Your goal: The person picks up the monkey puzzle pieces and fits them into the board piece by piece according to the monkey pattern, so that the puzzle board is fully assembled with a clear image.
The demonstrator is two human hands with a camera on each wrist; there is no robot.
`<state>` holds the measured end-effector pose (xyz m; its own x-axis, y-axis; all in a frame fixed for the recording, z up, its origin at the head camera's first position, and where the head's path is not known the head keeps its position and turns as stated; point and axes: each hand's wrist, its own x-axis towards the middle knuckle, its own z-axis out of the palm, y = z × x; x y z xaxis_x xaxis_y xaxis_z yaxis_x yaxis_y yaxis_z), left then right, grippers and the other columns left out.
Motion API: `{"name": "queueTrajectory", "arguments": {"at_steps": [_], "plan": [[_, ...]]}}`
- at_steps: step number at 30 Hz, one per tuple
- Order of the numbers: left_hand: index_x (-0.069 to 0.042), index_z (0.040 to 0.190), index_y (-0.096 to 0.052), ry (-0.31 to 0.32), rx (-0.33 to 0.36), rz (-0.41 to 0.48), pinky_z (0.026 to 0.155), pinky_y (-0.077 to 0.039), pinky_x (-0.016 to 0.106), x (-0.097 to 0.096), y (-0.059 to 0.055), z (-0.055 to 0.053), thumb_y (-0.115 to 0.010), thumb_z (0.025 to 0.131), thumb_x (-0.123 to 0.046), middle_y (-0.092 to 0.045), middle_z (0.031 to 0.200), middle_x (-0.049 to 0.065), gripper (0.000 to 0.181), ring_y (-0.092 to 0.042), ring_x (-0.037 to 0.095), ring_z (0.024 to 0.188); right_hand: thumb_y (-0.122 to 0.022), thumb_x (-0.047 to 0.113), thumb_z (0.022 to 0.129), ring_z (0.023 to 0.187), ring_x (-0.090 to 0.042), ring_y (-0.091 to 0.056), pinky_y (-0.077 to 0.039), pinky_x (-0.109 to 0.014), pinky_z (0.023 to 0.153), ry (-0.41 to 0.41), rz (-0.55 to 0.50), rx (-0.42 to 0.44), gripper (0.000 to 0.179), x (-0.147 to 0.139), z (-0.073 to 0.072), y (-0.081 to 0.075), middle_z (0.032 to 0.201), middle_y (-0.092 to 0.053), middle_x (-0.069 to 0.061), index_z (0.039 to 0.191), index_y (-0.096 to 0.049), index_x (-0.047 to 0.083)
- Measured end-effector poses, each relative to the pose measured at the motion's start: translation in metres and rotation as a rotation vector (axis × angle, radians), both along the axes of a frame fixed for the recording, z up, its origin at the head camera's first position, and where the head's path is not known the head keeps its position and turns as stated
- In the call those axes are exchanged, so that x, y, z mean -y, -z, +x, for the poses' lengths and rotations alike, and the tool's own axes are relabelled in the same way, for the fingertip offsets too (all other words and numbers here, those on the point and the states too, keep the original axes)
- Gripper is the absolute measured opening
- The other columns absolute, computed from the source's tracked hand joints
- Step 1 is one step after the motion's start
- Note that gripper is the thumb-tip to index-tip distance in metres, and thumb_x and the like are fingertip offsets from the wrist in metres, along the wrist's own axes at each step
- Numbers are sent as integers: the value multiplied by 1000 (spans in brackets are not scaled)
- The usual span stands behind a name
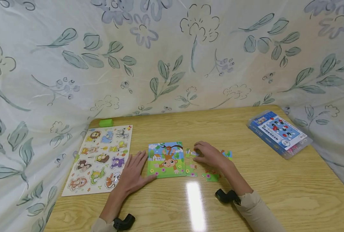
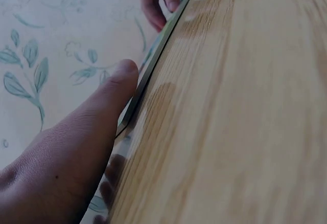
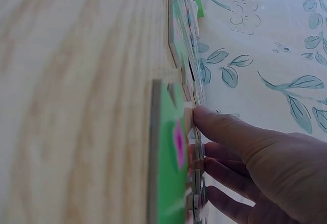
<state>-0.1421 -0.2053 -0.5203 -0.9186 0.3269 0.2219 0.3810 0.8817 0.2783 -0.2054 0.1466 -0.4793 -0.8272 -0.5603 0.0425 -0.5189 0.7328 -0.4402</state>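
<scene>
A square monkey picture board (image 1: 167,161) lies on the table between the two hands. My left hand (image 1: 133,172) rests at its left side with fingers extended, the thumb touching the lower left corner. My right hand (image 1: 211,155) is to the right of the board, thumb and fingertips pinching a small jigsaw puzzle piece (image 1: 191,152) partly hidden by the fingers. Just below it sits a green puzzle piece (image 1: 191,170) beside the board's right edge. Farther right lie a green piece with a pink flower (image 1: 211,176) and a blue-green piece (image 1: 227,154) partly behind the right hand.
At the left, under the left hand's side, lies an animal puzzle board (image 1: 98,154) with several animal shapes. A green block (image 1: 106,122) stands behind it. A blue and white boxed set (image 1: 280,132) lies at the back right. Floral cloth (image 1: 172,58) hangs behind the wooden table (image 1: 276,193).
</scene>
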Motion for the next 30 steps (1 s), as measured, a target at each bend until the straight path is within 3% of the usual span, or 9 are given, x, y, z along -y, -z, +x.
{"name": "queueTrajectory", "arguments": {"at_steps": [18,30], "plan": [[-15,151,-38,28,-19,-38,122,-16,52,-1,1,-1,-58,82,-71,-40,155,2,90,-34,27,145,-69,28,85,100,-19,-58,-53,-32,78,65,47,-85,32,7,2,1,125,-59,-7,108,-65,6],[-16,151,-38,29,4,-27,122,-16,52,-1,1,0,-59,82,-70,-39,156,1,90,-33,26,146,-68,25,83,87,-13,-49,-45,-28,69,88,51,-63,29,7,2,1,111,-58,-4,106,-62,7]]}}
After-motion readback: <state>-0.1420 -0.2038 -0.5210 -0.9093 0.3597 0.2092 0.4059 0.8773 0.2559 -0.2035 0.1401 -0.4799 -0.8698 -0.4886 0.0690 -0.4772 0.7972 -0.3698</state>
